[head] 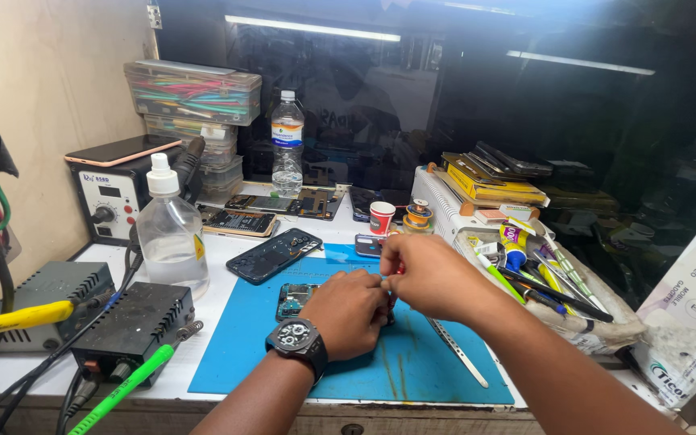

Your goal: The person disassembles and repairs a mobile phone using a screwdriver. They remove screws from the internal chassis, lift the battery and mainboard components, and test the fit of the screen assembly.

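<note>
Two hands meeting over the blue mat [412, 362] at the middle of the workbench. Left hand [350, 310], a dark wristwatch [296, 338] on its wrist, curled palm-down on the mat, fingers bent inward and pressing on something small that stays hidden beneath them. Opened phone [293, 298] lying flat on the mat just left of that hand, its exposed insides facing up, its right end tucked under the knuckles. Right hand [428, 274] coming in from the right, fingers pinched together at the point where the two hands touch; a small reddish bit peeking out between them, too small to tell what it is. Impossible to tell what either hand actually grips.

Metal ruler [457, 352] lying slantwise on the mat below the right forearm. Dark phone [274, 254] face-down at the mat's upper left corner. Clear plastic bottle [171, 234] with a white nozzle standing to the left, beside a black power unit [134, 322]. Small red-and-white cup [381, 217] behind the hands. Open tray of pens and tools [549, 282] to the right.
</note>
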